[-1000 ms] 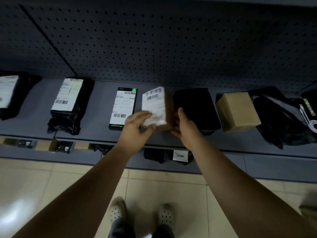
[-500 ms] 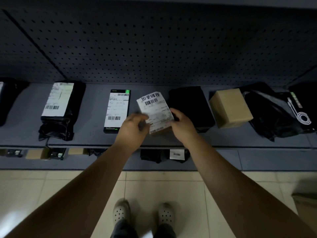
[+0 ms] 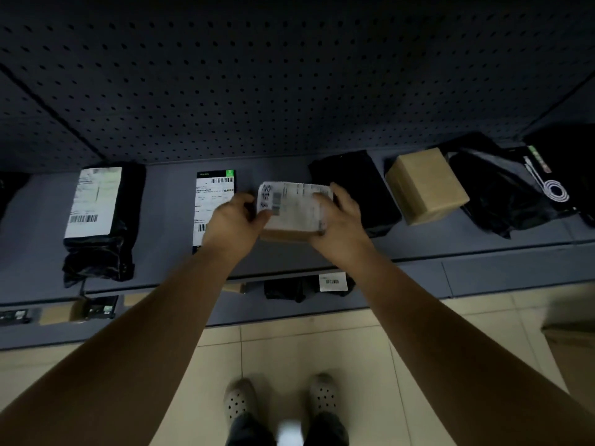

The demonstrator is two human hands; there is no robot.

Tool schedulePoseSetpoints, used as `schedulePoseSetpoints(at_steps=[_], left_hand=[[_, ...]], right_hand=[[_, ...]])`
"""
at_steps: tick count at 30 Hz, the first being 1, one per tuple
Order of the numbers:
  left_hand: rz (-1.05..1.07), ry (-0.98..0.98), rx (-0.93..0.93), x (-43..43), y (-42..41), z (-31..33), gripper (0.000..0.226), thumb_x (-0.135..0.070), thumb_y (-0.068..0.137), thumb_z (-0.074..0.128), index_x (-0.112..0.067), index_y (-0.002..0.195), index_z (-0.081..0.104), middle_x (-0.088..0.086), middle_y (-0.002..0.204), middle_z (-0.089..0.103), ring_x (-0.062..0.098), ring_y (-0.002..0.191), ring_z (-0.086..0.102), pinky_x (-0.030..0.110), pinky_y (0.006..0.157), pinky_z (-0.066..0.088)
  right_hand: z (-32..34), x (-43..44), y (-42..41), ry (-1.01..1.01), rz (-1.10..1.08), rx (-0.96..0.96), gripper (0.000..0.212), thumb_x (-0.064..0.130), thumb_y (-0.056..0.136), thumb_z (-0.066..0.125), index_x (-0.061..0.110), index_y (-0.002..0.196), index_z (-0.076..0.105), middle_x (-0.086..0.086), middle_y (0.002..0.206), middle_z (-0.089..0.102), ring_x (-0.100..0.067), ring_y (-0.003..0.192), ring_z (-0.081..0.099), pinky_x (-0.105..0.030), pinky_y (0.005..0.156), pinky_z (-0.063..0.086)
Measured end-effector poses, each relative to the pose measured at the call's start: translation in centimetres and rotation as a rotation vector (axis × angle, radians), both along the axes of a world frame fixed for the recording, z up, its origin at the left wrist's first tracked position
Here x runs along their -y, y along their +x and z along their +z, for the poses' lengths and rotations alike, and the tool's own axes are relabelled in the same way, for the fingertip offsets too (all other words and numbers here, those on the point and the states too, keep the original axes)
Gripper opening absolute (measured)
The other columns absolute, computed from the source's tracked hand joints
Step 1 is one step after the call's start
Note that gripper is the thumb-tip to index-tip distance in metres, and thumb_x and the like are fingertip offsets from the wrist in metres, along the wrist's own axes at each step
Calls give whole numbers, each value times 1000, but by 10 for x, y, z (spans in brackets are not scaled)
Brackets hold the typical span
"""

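Your left hand (image 3: 236,217) and right hand (image 3: 341,217) both grip the small brown cardboard box with a white label (image 3: 294,207), over the grey metal shelf (image 3: 167,252). You seem to be placing it. Next, lower it flat.

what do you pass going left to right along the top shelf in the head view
black bag with white label, flat black labelled box, labelled cardboard parcel, black parcel, plain brown box, crumpled black bag, cable packet
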State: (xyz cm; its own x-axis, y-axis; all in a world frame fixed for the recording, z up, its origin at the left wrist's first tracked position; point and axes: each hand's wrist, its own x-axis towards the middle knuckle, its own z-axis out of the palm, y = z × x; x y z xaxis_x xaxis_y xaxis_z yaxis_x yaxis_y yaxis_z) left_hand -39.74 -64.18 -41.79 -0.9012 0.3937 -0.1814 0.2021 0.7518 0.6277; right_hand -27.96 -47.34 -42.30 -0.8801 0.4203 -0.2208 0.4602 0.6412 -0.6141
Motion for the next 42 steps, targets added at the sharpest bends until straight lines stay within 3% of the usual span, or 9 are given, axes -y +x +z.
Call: schedulePoseSetpoints(at_steps=[5,8,13,15,19,22,30,36,42], left_hand=[[-87,39,-10,-7,-12,-3,69,-30,84,72,-14,143,42,6,141,45,23,133,39,31,111,32],[-162,88,182,-11,-16,0,70,-20,87,69,-17,148,35,-4,142,41,14,129,40,23,109,30],[-38,63,265,3,-5,1,49,-40,78,77,-19,120,62,-7,109,63,12,98,60,20,77,44],[-31,11,305,4,7,-1,35,-50,81,70,-20,100,67,-7,95,66,12,90,62,21,67,44],[67,96,359,-3,25,-8,31,-48,89,61,-19,96,68,-3,89,66,16,85,61,23,67,42],[153,191,387,-6,36,-9,25,-42,90,62,-18,87,67,-3,80,66,17,77,61,23,60,42],[162,473,295,6,60,43,23,-29,91,65,-17,110,67,-11,99,69,-9,83,62,7,73,46],[-5,323,-1,46,85,83,40,-32,89,65,-22,128,58,-14,125,52,4,115,50,21,96,41],[-59,306,-76,82,119,123,38,-29,89,67,-20,126,61,-14,125,54,-1,117,49,29,105,41]], right_hand=[[0,6,16,-44,-260,-109,39,13,80,71,14,115,53,-7,124,41,-25,111,46,-17,86,39],[-8,7,12,-303,-447,-95,30,19,80,75,21,93,48,-1,100,56,-19,89,58,-19,67,45],[-24,-12,-8,-576,-656,-122,40,26,82,78,22,111,50,6,99,61,-25,105,64,-47,93,55],[-26,-11,-7,-586,-650,-90,31,33,86,73,19,108,56,-3,103,67,-25,102,66,-47,91,56],[-25,2,3,-629,-518,140,35,54,96,49,22,94,63,-8,106,70,-27,94,69,-46,91,56],[-20,0,5,-872,-528,151,34,57,94,52,24,101,60,-3,116,65,-23,106,64,-39,93,56],[21,-24,17,-1156,-360,-66,47,27,86,73,13,129,59,-10,124,68,-22,111,63,-33,95,53],[71,-12,37,-1224,-259,-123,17,19,92,63,16,107,70,-2,103,74,-10,88,65,-34,101,48],[104,22,75,-1206,-231,-158,36,21,87,66,6,120,65,-10,115,70,-17,102,65,-32,99,50]])
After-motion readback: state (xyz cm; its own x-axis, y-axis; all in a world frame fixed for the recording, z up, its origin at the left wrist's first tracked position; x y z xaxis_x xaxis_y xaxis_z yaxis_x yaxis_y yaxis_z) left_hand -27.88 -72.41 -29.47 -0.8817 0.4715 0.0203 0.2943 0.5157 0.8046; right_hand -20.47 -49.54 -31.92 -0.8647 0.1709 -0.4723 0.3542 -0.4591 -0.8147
